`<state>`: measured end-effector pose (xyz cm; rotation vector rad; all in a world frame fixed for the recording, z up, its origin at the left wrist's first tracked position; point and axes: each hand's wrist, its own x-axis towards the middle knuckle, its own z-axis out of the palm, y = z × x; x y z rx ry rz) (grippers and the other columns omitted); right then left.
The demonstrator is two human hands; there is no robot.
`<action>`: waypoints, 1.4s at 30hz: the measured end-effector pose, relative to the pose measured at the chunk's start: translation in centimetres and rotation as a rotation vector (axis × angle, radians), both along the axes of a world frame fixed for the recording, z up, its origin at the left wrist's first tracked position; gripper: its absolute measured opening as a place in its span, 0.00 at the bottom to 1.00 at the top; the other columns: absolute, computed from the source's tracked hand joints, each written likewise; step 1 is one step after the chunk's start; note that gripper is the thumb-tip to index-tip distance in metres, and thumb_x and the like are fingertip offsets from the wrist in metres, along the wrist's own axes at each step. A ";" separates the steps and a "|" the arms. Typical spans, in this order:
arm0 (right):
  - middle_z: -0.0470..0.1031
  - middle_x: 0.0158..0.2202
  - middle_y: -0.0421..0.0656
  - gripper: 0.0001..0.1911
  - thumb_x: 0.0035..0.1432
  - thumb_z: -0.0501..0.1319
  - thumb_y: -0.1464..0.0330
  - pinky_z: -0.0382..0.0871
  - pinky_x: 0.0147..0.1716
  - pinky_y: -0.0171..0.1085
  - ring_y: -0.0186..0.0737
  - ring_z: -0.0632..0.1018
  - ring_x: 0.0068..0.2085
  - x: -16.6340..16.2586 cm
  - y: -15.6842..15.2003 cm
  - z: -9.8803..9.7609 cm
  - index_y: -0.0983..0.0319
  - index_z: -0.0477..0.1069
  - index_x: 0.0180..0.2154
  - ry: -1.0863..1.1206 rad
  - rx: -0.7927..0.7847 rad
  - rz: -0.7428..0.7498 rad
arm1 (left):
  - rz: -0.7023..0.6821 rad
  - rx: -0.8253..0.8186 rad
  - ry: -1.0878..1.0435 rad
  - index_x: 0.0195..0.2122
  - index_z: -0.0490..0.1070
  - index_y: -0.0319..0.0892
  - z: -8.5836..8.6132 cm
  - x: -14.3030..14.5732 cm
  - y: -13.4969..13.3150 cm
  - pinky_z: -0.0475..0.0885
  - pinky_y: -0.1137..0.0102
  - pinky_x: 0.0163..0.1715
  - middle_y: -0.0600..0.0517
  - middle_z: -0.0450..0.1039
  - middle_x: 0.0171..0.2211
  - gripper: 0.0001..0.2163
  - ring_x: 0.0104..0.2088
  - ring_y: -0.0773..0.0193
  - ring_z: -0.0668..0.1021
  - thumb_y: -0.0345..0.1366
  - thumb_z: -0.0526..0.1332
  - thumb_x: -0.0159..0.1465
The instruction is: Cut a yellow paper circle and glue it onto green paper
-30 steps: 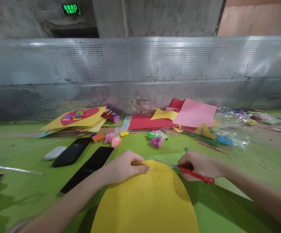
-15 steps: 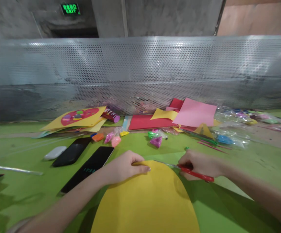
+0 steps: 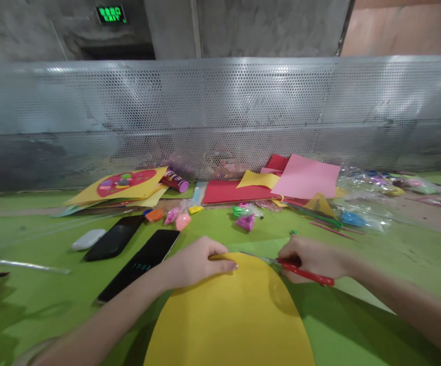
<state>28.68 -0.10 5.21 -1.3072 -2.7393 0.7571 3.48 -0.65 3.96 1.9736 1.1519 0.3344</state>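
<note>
My left hand (image 3: 201,262) pinches the upper left edge of a large yellow sheet of paper (image 3: 231,315) between thumb and fingers. The sheet has a rounded top edge and runs out of view at the bottom. In my right hand (image 3: 300,256) are red-handled scissors (image 3: 312,275), gripped by the handles. Their thin metal blades point left and lie along the top edge of the yellow paper. Whether the blades are parted is hard to make out. Below lies a green sheet (image 3: 342,325), partly hidden by the yellow paper.
Left of my left hand lie two black phones (image 3: 144,264) and a white case (image 3: 88,239). Small clay packets (image 3: 246,222) sit ahead. Beyond are a red heart card (image 3: 127,183), red paper (image 3: 235,192), pink paper (image 3: 308,177), plastic bags (image 3: 365,216) and a perforated metal screen (image 3: 220,101).
Almost nothing differs. The scissors and my right hand have shifted very slightly left, and my left hand keeps its pinch on the yellow paper.
</note>
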 end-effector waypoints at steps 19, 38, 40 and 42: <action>0.48 0.15 0.32 0.09 0.40 0.52 0.73 0.47 0.16 0.28 0.27 0.53 0.18 -0.4 -0.3 0.0 0.62 0.52 0.15 -0.043 0.032 0.000 | -0.015 -0.063 -0.027 0.21 0.66 0.39 0.1 0.2 -0.3 0.51 0.76 0.16 0.59 0.55 0.16 0.15 0.18 0.72 0.58 0.47 0.57 0.53; 0.45 0.15 0.32 0.10 0.40 0.52 0.72 0.46 0.15 0.29 0.27 0.52 0.18 -0.7 -0.5 0.1 0.61 0.50 0.15 -0.038 0.030 0.021 | -0.033 -0.040 0.011 0.22 0.68 0.40 -0.2 0.2 -0.4 0.50 0.76 0.16 0.60 0.55 0.16 0.15 0.18 0.72 0.58 0.48 0.57 0.53; 0.45 0.15 0.32 0.11 0.40 0.53 0.73 0.46 0.16 0.29 0.27 0.51 0.18 -0.7 -0.5 0.1 0.61 0.50 0.15 -0.032 0.029 0.029 | -0.034 -0.048 0.001 0.22 0.68 0.40 -0.2 0.2 -0.4 0.50 0.76 0.16 0.59 0.55 0.16 0.15 0.18 0.72 0.58 0.48 0.57 0.52; 0.46 0.15 0.32 0.11 0.40 0.53 0.73 0.46 0.16 0.29 0.27 0.52 0.18 -0.6 -0.4 0.0 0.62 0.50 0.14 -0.029 0.031 0.041 | -0.039 -0.061 -0.009 0.23 0.69 0.40 -0.3 0.2 -0.3 0.51 0.76 0.17 0.59 0.57 0.17 0.15 0.18 0.72 0.58 0.48 0.57 0.52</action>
